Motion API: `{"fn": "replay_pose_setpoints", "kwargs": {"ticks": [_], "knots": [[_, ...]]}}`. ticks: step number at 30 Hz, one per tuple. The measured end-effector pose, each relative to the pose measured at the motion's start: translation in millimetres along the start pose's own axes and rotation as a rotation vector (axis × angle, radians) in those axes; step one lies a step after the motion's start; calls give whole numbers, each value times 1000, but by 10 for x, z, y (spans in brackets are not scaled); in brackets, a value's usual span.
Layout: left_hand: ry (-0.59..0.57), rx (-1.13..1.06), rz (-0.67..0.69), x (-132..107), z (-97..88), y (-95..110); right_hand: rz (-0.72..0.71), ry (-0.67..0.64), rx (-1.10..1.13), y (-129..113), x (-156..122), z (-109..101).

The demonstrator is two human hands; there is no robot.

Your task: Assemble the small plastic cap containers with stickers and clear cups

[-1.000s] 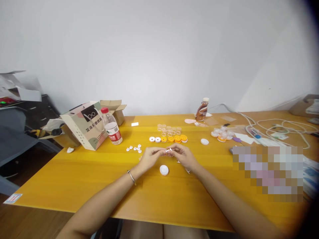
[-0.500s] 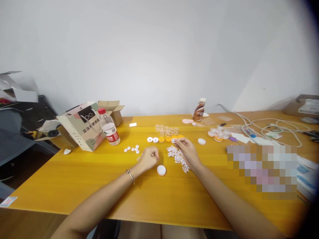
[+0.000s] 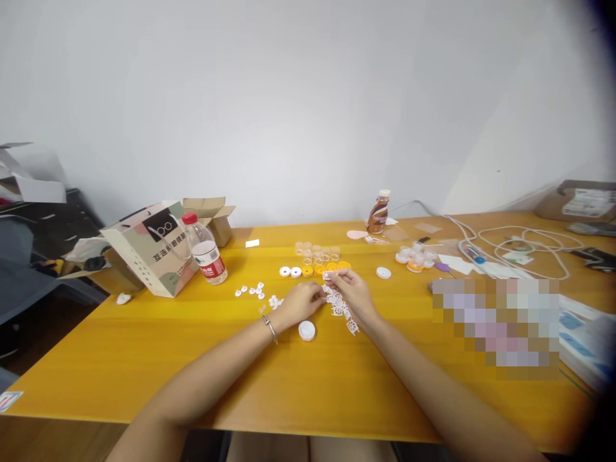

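My right hand [image 3: 355, 292] pinches a small white openwork plastic piece [image 3: 326, 276] between thumb and fingertips. Close beside it, my left hand [image 3: 301, 303] has its fingers pressed together; whatever they hold is too small to make out. Under and between the hands lie several white lattice pieces [image 3: 341, 309], partly covered by the right hand. A white round cap [image 3: 307, 330] rests nearer me, below the left hand. Beyond the hands runs a row of white rings [image 3: 290, 272] and yellow rings [image 3: 332, 267], with clear cylinders [image 3: 317, 252] behind.
Small white knobbed parts [image 3: 252, 290] and a white cluster [image 3: 274, 301] lie left. A water bottle [image 3: 208, 253] and paper bag [image 3: 149, 250] stand farther left. To the right are a white disc [image 3: 384, 273], capped containers [image 3: 416, 255], a drink bottle [image 3: 378, 213] and cables [image 3: 524, 240].
My left hand has moved right and slightly up, close to the right hand, uncovering the small white cluster. The right hand still pinches the white piece. The view has shifted slightly.
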State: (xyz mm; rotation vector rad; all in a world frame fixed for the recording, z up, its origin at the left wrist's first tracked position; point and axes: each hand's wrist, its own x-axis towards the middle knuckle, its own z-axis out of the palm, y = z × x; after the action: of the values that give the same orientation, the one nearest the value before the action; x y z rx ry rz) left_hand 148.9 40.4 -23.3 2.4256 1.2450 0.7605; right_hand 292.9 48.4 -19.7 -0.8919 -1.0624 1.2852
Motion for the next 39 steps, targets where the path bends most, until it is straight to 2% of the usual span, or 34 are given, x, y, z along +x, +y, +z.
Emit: {"fn": "replay_pose_setpoints", "kwargs": {"ticks": [6, 12, 18, 23, 28, 31, 39], "knots": [[215, -239, -70, -146, -170, -83, 26, -51, -7, -12, -35, 16], [186, -419, -251, -471, -331, -144, 95, -139, -73, 29, -70, 47], [130, -615, -194, -520, -404, -97, 197, -209, -74, 117, -85, 39], [140, -466, -182, -532, -390, -100, 276, -274, -41, 111, -135, 57], [250, -318, -4, -550, -379, -61, 321, -352, -29, 67, -178, 75], [271, -271, 47, -545, -384, -40, 341, -393, -12, 42, -187, 79], [281, -217, 48, -552, -344, -72, 376, -429, -6, 14, -206, 95]]}}
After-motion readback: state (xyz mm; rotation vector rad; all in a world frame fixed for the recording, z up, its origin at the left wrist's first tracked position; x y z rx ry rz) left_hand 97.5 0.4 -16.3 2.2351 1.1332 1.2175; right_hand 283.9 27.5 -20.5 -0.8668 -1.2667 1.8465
